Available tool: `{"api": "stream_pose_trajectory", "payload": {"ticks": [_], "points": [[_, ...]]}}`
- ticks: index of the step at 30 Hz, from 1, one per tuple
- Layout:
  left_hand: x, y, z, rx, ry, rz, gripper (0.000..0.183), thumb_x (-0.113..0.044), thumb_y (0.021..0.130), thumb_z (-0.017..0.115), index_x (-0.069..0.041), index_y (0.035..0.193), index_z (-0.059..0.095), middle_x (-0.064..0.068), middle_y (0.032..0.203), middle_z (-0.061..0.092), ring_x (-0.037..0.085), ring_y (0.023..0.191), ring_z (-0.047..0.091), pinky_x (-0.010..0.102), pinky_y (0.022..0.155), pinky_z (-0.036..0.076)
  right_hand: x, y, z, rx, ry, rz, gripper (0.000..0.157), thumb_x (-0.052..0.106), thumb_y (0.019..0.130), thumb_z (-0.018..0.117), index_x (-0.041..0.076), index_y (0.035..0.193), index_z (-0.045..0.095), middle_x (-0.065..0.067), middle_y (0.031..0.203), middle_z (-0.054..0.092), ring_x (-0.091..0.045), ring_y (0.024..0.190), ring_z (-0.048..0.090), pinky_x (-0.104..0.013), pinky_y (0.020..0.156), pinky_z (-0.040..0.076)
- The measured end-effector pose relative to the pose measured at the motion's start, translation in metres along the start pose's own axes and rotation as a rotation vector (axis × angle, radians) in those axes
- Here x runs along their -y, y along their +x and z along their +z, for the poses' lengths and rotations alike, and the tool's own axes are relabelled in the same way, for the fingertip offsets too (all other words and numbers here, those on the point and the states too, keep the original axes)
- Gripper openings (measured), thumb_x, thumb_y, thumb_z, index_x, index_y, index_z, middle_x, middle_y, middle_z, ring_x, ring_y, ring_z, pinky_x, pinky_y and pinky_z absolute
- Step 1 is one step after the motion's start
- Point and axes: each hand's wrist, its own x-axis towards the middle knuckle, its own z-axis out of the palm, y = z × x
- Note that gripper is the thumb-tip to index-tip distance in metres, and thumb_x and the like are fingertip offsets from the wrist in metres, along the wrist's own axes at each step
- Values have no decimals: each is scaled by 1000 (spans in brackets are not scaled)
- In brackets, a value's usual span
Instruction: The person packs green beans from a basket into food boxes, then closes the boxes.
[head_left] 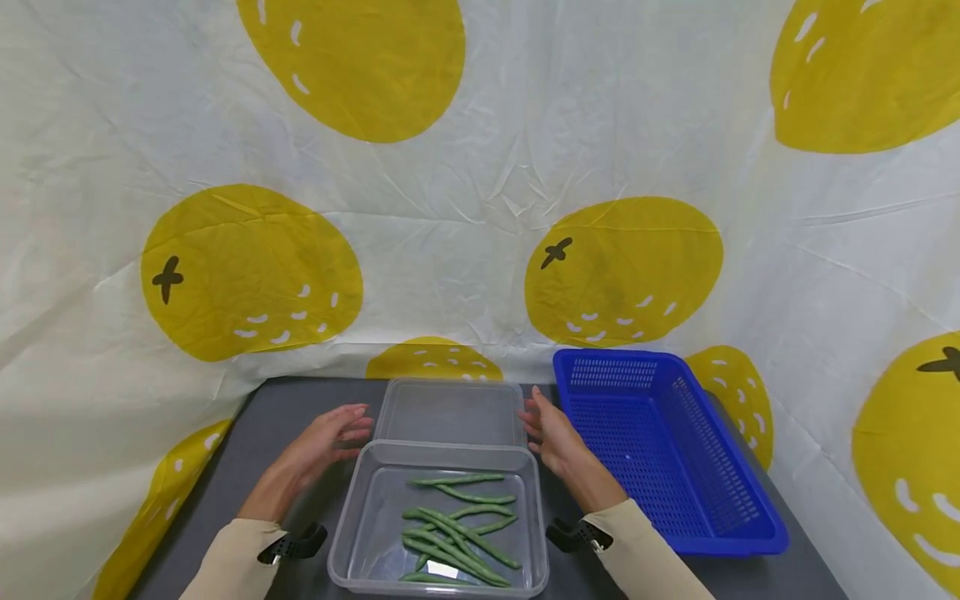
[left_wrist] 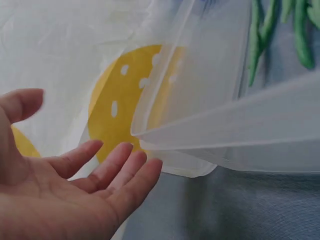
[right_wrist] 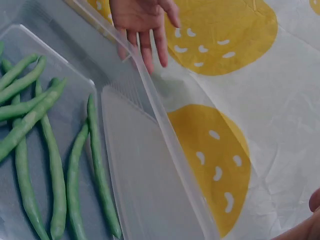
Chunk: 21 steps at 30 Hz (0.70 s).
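Note:
A clear plastic container [head_left: 345, 533] stands at the table's front, with several green beans [head_left: 457, 537] lying on its bottom. Behind it lies a translucent lid [head_left: 450, 410], flat on the table. My left hand [head_left: 322, 442] hovers beside the container's back left corner, palm turned inward, fingers relaxed and holding nothing. In the left wrist view its fingertips [left_wrist: 154, 167] are close to the container's corner. On the other side, my right hand [head_left: 555, 433] is held near the lid's right edge with loose, bare fingers. Only a small part of it shows in the right wrist view.
A blue perforated plastic basket [head_left: 720, 533] stands on the right of the dark grey table [head_left: 292, 396], with bare mesh inside. A white cloth [head_left: 435, 275] printed with yellow fruit hangs behind the table and along its sides.

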Motion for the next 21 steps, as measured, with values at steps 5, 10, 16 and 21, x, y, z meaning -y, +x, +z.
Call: {"api": "stream_pose_trajectory", "payload": {"ticks": [5, 10, 16, 21], "points": [[-8, 12, -6, 119, -81, -21, 77, -53, 108, 30, -2, 162, 9, 30, 164, 14, 49, 151, 13, 64, 119, 16, 0, 1, 1, 45, 44, 51, 80, 53, 107, 32, 0, 161, 5, -36, 163, 2, -54, 150, 1, -66, 118, 6], [-6, 22, -11, 193, -159, -61, 82, -62, 106, 21, -9, 163, -4, 26, 167, -4, 47, 153, -8, 64, 120, 0, 0, 3, 1, 84, 125, 108, 82, 53, 107, 30, 4, 160, -9, -38, 161, -11, -57, 148, -7, -66, 119, 4], [6, 30, -11, 237, -211, -93, 86, -68, 103, 17, -13, 161, -14, 20, 165, -22, 47, 149, -22, 65, 118, -7, -6, 7, 0, 109, 104, 130, 94, 59, 105, 33, -1, 158, -17, -43, 157, -13, -63, 145, -7, -66, 119, 9], [14, 34, -8, 261, -252, -115, 89, -70, 102, 18, -14, 160, -18, 21, 164, -25, 46, 150, -20, 67, 118, -7, -10, 11, -5, 137, 68, 148, 109, 70, 99, 37, -1, 156, -22, -47, 153, -20, -64, 142, -14, -66, 119, 8]]}}
